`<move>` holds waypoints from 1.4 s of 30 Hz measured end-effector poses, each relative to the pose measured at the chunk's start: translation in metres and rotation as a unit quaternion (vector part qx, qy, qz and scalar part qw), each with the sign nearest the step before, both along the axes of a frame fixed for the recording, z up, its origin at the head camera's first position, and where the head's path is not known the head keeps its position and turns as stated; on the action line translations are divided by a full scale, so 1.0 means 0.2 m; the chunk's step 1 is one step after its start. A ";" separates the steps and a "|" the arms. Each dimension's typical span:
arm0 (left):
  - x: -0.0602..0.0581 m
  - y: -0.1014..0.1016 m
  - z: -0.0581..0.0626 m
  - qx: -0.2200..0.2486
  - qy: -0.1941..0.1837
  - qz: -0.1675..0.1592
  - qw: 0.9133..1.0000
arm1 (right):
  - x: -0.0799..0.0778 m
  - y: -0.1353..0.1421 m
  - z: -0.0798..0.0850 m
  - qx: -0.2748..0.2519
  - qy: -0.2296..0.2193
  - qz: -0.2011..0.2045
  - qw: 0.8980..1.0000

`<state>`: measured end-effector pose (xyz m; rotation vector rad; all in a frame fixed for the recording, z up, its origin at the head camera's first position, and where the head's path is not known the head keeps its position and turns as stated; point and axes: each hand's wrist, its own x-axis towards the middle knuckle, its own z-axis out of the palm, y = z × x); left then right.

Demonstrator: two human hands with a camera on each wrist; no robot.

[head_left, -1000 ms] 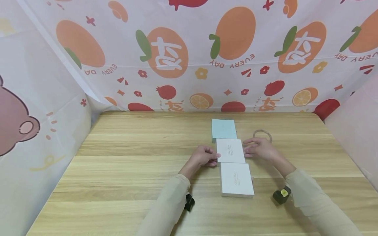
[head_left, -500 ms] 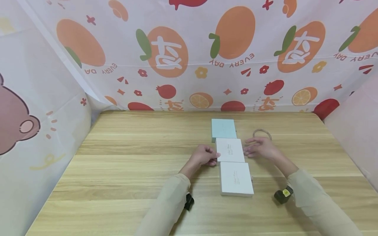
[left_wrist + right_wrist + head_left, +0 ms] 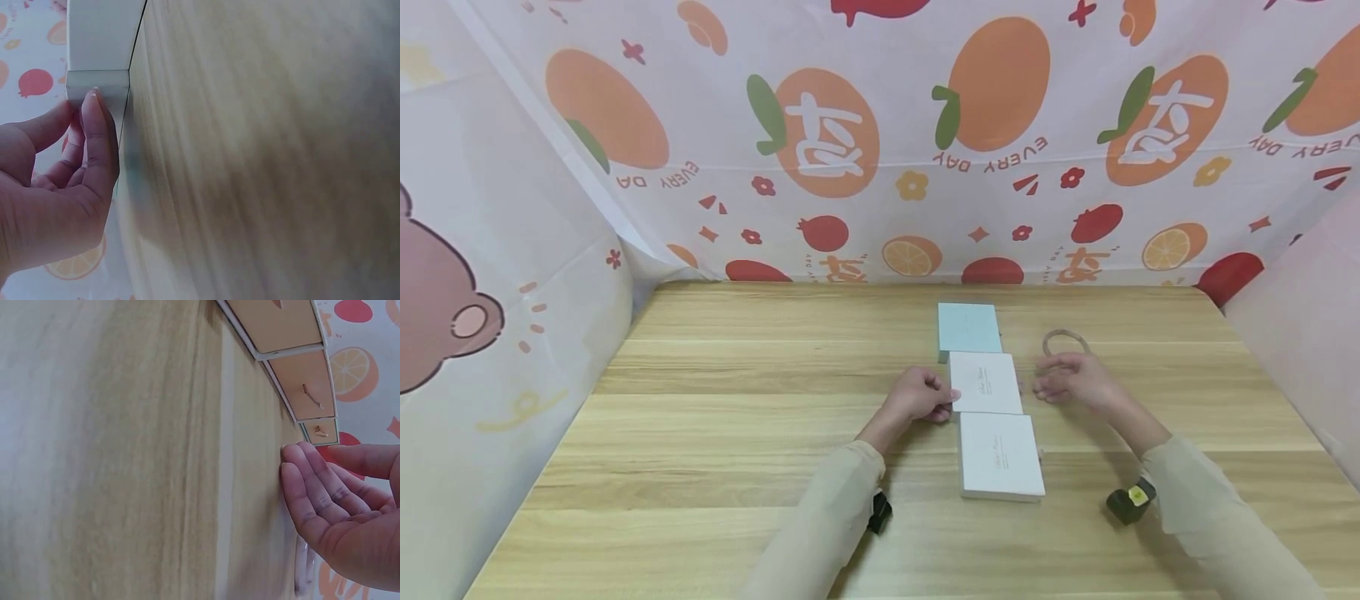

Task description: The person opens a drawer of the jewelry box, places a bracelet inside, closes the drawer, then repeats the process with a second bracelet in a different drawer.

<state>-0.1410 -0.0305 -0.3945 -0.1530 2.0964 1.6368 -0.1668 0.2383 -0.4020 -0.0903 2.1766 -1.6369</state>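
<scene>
Tabletop (image 3: 715, 433); curled left hand (image 3: 917, 395) against box (image 3: 988, 380)

The beige-sleeved left arm (image 3: 820, 521) reaches forward, its bare left hand (image 3: 916, 395) with fingers curled and thumb extended. The beige-sleeved right arm (image 3: 1213, 512) angles inward, its bare right hand (image 3: 1081, 380) loosely curved.

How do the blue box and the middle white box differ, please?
The blue box is pale blue with faint print; the middle white box is white with clearer lettering. The left hand touches the middle white box, while no hand touches the blue box. Both lie flat on the table, each with a pull tab.
</scene>
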 end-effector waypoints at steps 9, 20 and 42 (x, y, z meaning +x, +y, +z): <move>0.00 0.00 0.01 -0.031 0.009 -0.020 0.999 | 0.01 0.01 -0.01 0.015 -0.007 -0.001 1.000; -0.04 -0.03 0.02 -0.027 -0.017 -0.047 0.998 | 0.00 0.01 -0.02 0.026 -0.011 -0.005 1.000; -0.20 -0.07 0.02 0.019 -0.010 0.056 0.998 | -0.01 0.03 -0.05 0.030 0.001 0.000 1.000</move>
